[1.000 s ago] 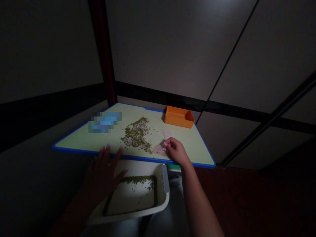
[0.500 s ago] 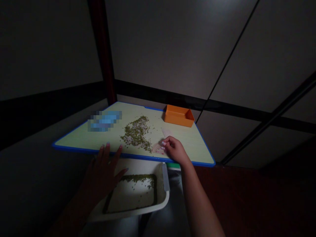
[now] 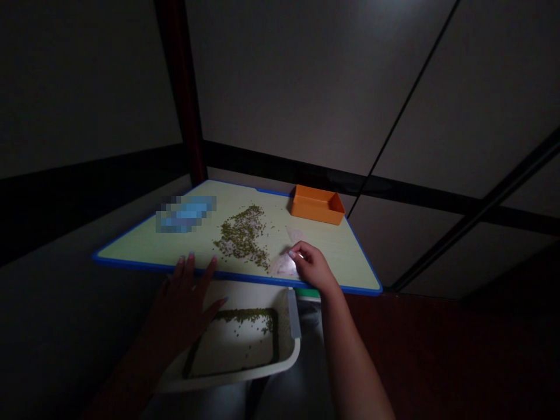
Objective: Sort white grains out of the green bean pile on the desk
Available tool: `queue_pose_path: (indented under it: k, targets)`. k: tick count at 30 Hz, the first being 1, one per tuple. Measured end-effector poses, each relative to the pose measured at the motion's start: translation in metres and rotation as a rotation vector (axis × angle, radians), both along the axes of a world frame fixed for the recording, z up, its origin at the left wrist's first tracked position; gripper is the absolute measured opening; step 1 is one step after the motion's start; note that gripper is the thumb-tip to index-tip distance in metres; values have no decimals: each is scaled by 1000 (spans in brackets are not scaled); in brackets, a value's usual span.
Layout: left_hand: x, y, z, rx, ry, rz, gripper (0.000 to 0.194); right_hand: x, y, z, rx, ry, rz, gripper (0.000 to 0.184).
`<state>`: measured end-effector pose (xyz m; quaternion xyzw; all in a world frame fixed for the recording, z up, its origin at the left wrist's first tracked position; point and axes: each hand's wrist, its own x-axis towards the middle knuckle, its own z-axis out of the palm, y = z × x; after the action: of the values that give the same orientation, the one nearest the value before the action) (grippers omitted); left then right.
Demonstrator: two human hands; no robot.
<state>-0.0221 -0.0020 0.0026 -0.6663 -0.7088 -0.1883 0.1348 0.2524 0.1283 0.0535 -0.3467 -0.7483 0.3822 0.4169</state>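
Note:
A pile of small green beans [image 3: 242, 236] lies spread on a pale yellow table with a blue edge [image 3: 144, 256]. My right hand [image 3: 311, 267] rests near the table's front edge, pinching a small clear plastic scraper [image 3: 283, 265] just right of the beans. My left hand [image 3: 186, 297] is open, its fingertips on the table's front edge and its palm against the rim of a white tray [image 3: 280, 364] held below the table. The tray holds some green beans [image 3: 245, 318] along its far side.
An orange box [image 3: 317, 205] stands at the table's far right corner. A blurred blue item [image 3: 186, 213] lies at the table's left. Dark wall panels and a dark red post [image 3: 181, 87] rise behind the table. Dim light hides the floor.
My right hand has shifted slightly and tilted the clear scraper, which now catches light. My left hand and the tray have stayed where they were.

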Motion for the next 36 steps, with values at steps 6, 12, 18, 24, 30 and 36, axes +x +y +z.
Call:
queue_pose_path:
  k: [6, 12, 18, 24, 30, 36]
  targets:
    - [-2, 1, -3, -5, 3, 8, 75, -1, 0, 1, 14, -28, 14, 20]
    - [-1, 1, -3, 5, 22, 4, 73, 0, 3, -6, 10, -45, -9, 19]
    - [0, 0, -2, 26, 43, 5, 70, -1, 2, -4, 7, -71, -3, 19]
    - [-1, 1, -5, 46, 42, -10, 73, -2, 3, -4, 24, -95, -70, 17]
    - [-2, 1, -8, 72, 82, 3, 68, -2, 4, -9, 2, -81, -62, 18]
    - [-3, 1, -9, 135, 112, -27, 70, -3, 2, -6, -22, -76, -24, 18]
